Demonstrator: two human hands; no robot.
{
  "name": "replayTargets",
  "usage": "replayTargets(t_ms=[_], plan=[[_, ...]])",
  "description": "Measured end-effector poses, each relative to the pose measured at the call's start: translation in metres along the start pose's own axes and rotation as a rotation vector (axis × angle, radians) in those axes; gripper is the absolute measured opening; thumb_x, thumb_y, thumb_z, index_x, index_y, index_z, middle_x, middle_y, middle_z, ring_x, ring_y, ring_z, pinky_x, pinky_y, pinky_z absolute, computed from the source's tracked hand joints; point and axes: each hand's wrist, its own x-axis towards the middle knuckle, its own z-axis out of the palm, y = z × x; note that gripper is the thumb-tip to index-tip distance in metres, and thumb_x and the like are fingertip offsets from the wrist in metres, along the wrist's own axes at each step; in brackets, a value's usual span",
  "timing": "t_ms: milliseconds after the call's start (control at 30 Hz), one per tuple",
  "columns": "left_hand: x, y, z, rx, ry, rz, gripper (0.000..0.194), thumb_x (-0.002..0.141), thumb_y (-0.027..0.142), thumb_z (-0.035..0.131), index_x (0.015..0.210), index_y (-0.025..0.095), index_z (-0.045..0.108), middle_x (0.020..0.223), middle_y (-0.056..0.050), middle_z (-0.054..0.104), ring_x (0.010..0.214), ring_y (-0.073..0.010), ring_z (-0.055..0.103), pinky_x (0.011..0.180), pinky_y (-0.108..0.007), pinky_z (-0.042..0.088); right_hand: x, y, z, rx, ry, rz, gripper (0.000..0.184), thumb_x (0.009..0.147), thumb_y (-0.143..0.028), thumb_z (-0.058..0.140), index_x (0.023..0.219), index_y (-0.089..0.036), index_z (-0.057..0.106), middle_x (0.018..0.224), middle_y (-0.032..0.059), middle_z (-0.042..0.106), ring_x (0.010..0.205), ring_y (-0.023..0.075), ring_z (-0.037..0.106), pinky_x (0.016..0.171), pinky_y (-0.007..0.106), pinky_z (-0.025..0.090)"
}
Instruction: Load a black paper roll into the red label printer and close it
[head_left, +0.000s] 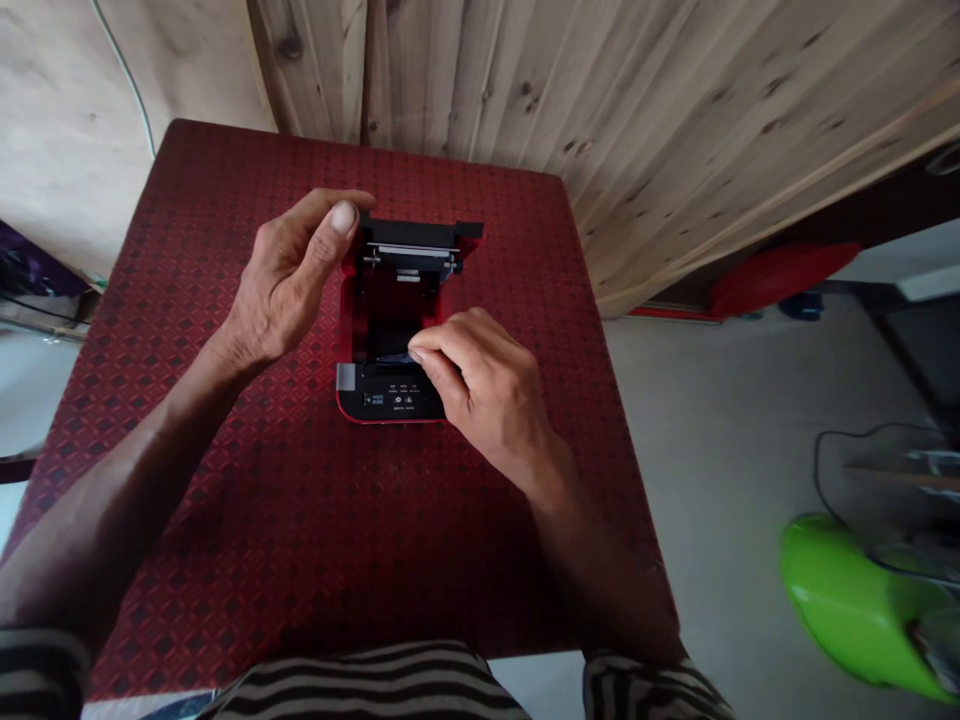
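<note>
A small red-and-black printer (394, 385), apparently for receipts or labels, sits on the table with its lid (412, 235) raised. A roller and a metal strip show on the lid's inner side. My left hand (289, 275) grips the lid's upper left corner, thumb in front and fingers partly behind it. Over the right front of the open compartment (390, 335), my right hand (484, 380) is closed in a pinch. Something thin and bluish-dark lies at its fingertips, too small to name. The right hand covers the printer's right side.
A red patterned cloth covers the table (300, 520). Behind it stands a wooden plank wall (480, 80), with a pale cable (127, 70) at the far left. On the floor to the right are a bright green plastic item (847, 600) and a dark cord (821, 470).
</note>
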Motion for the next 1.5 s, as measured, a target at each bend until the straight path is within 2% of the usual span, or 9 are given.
replayTargets(t_ms=[200, 400, 567, 900, 1033, 1133, 1267, 1367, 1500], plan=[[-0.017, 0.01, -0.004, 0.009, -0.028, 0.024, 0.058, 0.11, 0.065, 0.041, 0.125, 0.02, 0.075, 0.098, -0.003, 0.075, 0.088, -0.0151, 0.066, 0.08, -0.031, 0.051, -0.014, -0.013, 0.0, -0.069, 0.141, -0.107, 0.012, 0.105, -0.011, 0.06, 0.1, -0.021, 0.066, 0.08, 0.0021, 0.068, 0.079, 0.018, 0.061, 0.077, 0.033, 0.054], [-0.045, 0.019, -0.006, 0.055, -0.112, 0.105, 0.047, 0.112, 0.057, 0.038, 0.122, 0.026, 0.072, 0.125, -0.006, 0.076, 0.122, -0.0231, 0.069, 0.108, -0.044, 0.052, -0.034, -0.024, 0.011, -0.196, 0.197, -0.186, 0.019, 0.1, -0.004, 0.063, 0.113, -0.018, 0.067, 0.083, 0.0029, 0.073, 0.085, 0.0187, 0.069, 0.079, 0.033, 0.06], [-0.067, 0.011, -0.004, 0.172, -0.166, 0.163, 0.045, 0.109, 0.059, 0.045, 0.123, 0.027, 0.073, 0.137, -0.008, 0.073, 0.134, -0.0298, 0.066, 0.116, -0.052, 0.047, -0.042, -0.028, 0.006, -0.262, 0.147, -0.226, 0.021, 0.099, -0.003, 0.067, 0.118, -0.009, 0.07, 0.096, 0.0106, 0.081, 0.096, 0.023, 0.074, 0.085, 0.036, 0.063], [-0.08, -0.004, -0.007, 0.4, -0.19, 0.426, 0.058, 0.1, 0.07, 0.058, 0.14, 0.028, 0.064, 0.147, -0.016, 0.066, 0.137, -0.0377, 0.062, 0.107, -0.056, 0.047, -0.05, -0.03, -0.004, -0.239, 0.025, -0.203, 0.029, 0.105, -0.008, 0.058, 0.129, -0.018, 0.071, 0.111, 0.0106, 0.083, 0.109, 0.0252, 0.076, 0.092, 0.041, 0.064], [-0.079, -0.003, -0.008, 0.407, -0.224, 0.358, 0.07, 0.085, 0.086, 0.066, 0.132, 0.034, 0.068, 0.151, -0.012, 0.063, 0.139, -0.0401, 0.06, 0.111, -0.059, 0.044, -0.051, -0.028, 0.0, -0.231, 0.078, -0.212, 0.028, 0.101, -0.006, 0.063, 0.127, -0.014, 0.071, 0.109, 0.0121, 0.083, 0.107, 0.026, 0.077, 0.093, 0.041, 0.064], [-0.079, -0.003, -0.005, 0.407, -0.218, 0.311, 0.076, 0.077, 0.092, 0.068, 0.127, 0.034, 0.069, 0.152, -0.011, 0.062, 0.14, -0.0422, 0.058, 0.112, -0.061, 0.043, -0.05, -0.024, 0.003, -0.186, 0.072, -0.18, 0.031, 0.104, -0.009, 0.06, 0.129, -0.022, 0.072, 0.112, 0.0078, 0.084, 0.11, 0.025, 0.077, 0.092, 0.042, 0.065], [-0.085, -0.001, -0.001, 0.443, -0.179, 0.344, 0.071, 0.088, 0.084, 0.064, 0.137, 0.033, 0.064, 0.15, -0.014, 0.061, 0.141, -0.0418, 0.057, 0.111, -0.062, 0.044, -0.053, -0.025, 0.0, -0.176, 0.151, -0.195, 0.033, 0.101, -0.014, 0.068, 0.133, -0.024, 0.069, 0.115, 0.0077, 0.083, 0.109, 0.0251, 0.078, 0.092, 0.041, 0.066], [-0.099, 0.005, 0.0, 0.425, -0.146, 0.292, 0.076, 0.094, 0.079, 0.058, 0.151, 0.028, 0.055, 0.152, -0.019, 0.056, 0.14, -0.0407, 0.055, 0.11, -0.061, 0.048, -0.066, -0.033, -0.002, -0.129, 0.24, -0.061, 0.047, 0.098, -0.013, 0.07, 0.144, -0.024, 0.061, 0.117, 0.0101, 0.081, 0.107, 0.0257, 0.077, 0.091, 0.041, 0.067], [-0.126, 0.012, 0.001, 0.434, -0.03, 0.224, 0.087, 0.09, 0.066, 0.076, 0.162, 0.031, 0.041, 0.146, -0.016, 0.059, 0.133, -0.034, 0.06, 0.111, -0.054, 0.055, -0.095, -0.048, 0.012, 0.057, 0.367, 0.263, 0.053, 0.099, -0.018, 0.069, 0.149, -0.028, 0.055, 0.125, 0.0129, 0.073, 0.114, 0.0283, 0.073, 0.09, 0.046, 0.068]])
